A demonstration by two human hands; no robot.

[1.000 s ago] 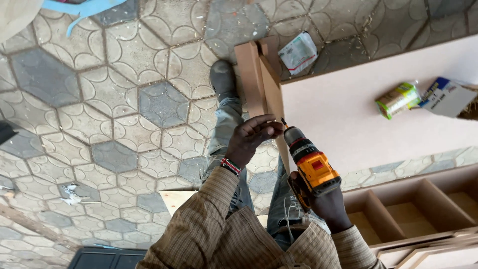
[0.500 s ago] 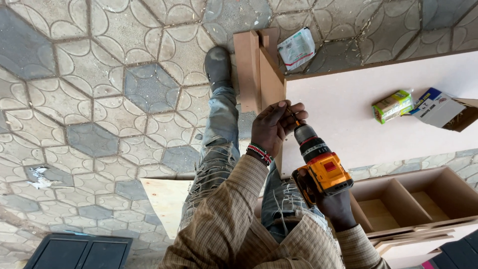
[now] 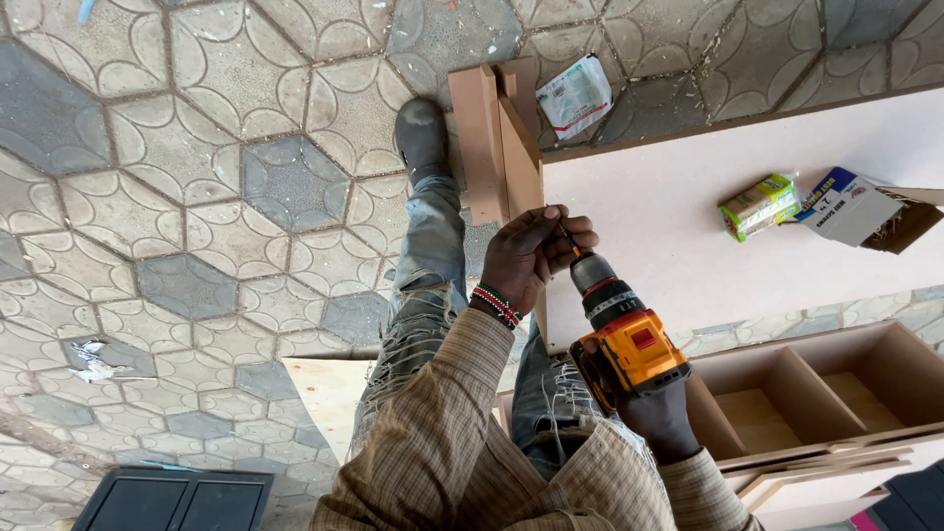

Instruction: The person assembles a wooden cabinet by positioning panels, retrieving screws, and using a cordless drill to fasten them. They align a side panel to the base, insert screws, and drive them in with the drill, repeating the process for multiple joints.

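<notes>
My right hand (image 3: 657, 418) grips an orange and black cordless drill (image 3: 621, 334) pointing away from me. My left hand (image 3: 531, 254) pinches the bit at the drill's tip, right against the edge of a large pale board (image 3: 688, 226). An upright brown wooden panel (image 3: 490, 138) stands at the board's left end. My legs in torn jeans stretch along the left side of the board.
A green box (image 3: 757, 205) and an open white and blue box (image 3: 854, 208) lie on the board. A plastic packet (image 3: 575, 95) rests on the patterned tile floor. A wooden unit with compartments (image 3: 806, 388) sits at right. A dark case (image 3: 177, 500) is at bottom left.
The view has shifted, so hands and drill sit lower and more central in frame. My left hand stays pinched at the drill's tip and my right hand keeps its grip.
</notes>
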